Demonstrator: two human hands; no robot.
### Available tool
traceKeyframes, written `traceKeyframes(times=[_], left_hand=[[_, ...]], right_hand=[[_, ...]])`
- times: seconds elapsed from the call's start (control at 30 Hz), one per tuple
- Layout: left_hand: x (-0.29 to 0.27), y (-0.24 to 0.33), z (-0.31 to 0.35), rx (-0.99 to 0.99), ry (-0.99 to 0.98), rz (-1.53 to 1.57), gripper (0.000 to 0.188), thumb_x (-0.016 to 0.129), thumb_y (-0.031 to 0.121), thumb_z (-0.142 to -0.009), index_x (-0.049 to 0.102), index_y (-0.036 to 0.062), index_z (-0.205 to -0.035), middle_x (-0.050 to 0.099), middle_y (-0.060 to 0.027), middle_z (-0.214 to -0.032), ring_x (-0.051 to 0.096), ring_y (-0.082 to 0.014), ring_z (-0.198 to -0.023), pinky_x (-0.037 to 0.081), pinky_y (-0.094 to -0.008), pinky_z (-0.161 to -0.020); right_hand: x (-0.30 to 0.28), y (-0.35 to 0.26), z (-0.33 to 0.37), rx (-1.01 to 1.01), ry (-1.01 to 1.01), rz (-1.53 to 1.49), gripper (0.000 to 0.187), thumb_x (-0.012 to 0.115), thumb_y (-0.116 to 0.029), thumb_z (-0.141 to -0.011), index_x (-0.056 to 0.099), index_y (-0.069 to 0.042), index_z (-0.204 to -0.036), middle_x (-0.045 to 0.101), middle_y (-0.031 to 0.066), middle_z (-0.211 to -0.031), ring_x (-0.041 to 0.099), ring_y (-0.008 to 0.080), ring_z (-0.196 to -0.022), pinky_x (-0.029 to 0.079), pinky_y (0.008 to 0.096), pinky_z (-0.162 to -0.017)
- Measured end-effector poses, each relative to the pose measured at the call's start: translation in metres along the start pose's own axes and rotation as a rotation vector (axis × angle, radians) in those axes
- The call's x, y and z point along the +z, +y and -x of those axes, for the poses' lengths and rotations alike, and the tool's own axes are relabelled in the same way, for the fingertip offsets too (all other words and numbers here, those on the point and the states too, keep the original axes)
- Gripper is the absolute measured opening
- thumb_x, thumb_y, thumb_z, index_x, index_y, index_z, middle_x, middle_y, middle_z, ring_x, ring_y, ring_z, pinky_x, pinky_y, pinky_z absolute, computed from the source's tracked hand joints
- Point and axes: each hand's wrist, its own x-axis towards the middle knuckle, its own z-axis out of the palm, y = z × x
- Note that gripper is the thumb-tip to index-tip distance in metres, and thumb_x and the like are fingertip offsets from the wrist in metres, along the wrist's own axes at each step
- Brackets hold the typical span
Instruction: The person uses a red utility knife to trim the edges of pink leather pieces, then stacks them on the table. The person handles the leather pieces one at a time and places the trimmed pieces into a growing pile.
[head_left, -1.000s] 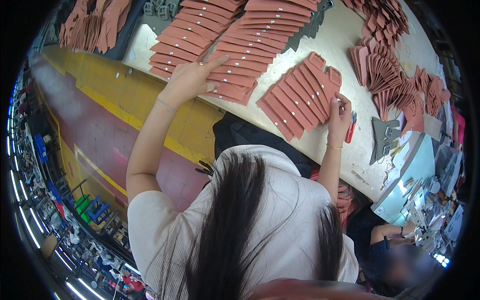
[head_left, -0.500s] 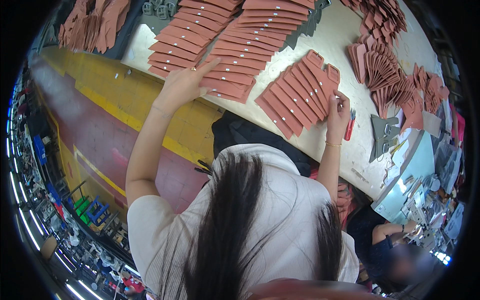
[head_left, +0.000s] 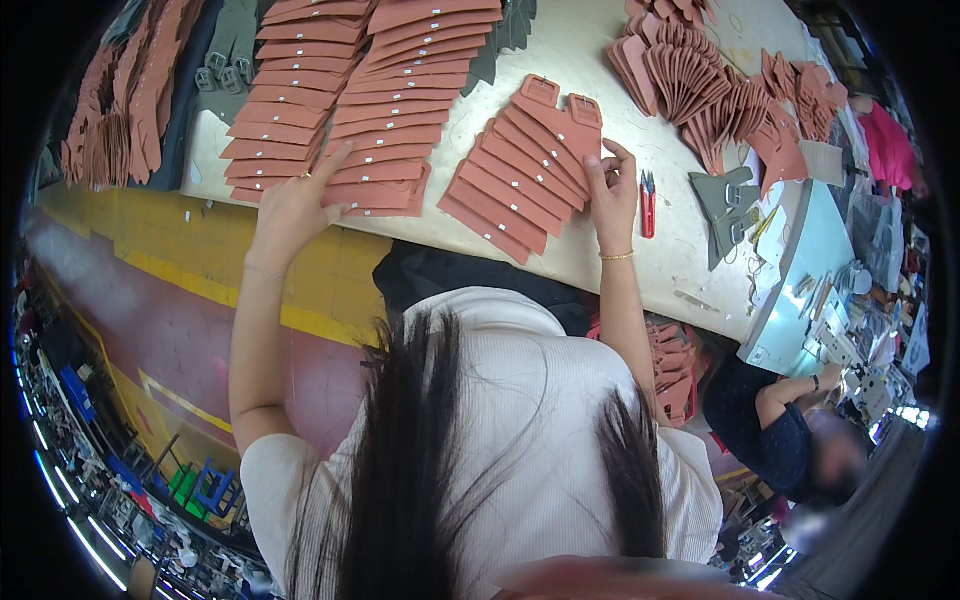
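Saw left hand (head_left: 300, 195) spread flat on left row of leather pieces (head_left: 330, 120) on counter (head_left: 600, 250). Right hand (head_left: 612, 185) pinched edge of middle row (head_left: 520, 170); red snips (head_left: 647, 200) just beside.

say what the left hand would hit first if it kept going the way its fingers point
Probably the left stack of reddish-brown leather pieces: the left hand already rests on its near edge, fingers pointing up-right across it.
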Motion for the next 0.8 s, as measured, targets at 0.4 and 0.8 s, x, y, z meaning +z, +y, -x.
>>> traceKeyframes(times=[0.4, 0.8], left_hand=[[-0.002, 0.007, -0.001, 0.069, 0.164, -0.098, 0.084, 0.083, 0.027, -0.063, 0.049, 0.0269, -0.140, 0.058, -0.0131, -0.095, 0.059, -0.0310, -0.092, 0.050, -0.0416, -0.077], [0.009, -0.009, 0.004, 0.108, 0.208, -0.044, 0.085, 0.084, 0.033, -0.063, 0.049, 0.0322, -0.140, 0.014, -0.0138, -0.160, 0.011, -0.0421, -0.146, 0.015, -0.0588, -0.116]], right_hand=[[0.000, -0.002, -0.004, -0.036, 0.017, 0.261, 0.065, 0.074, -0.036, -0.085, 0.051, 0.002, -0.133, 0.050, 0.0130, -0.114, 0.055, 0.0143, -0.078, 0.050, 0.0267, -0.069], [-0.005, 0.013, -0.011, -0.091, -0.067, 0.252, 0.053, 0.069, -0.030, -0.090, 0.054, -0.004, -0.133, 0.047, 0.0153, -0.133, 0.053, 0.0213, -0.107, 0.048, 0.0285, -0.083]])
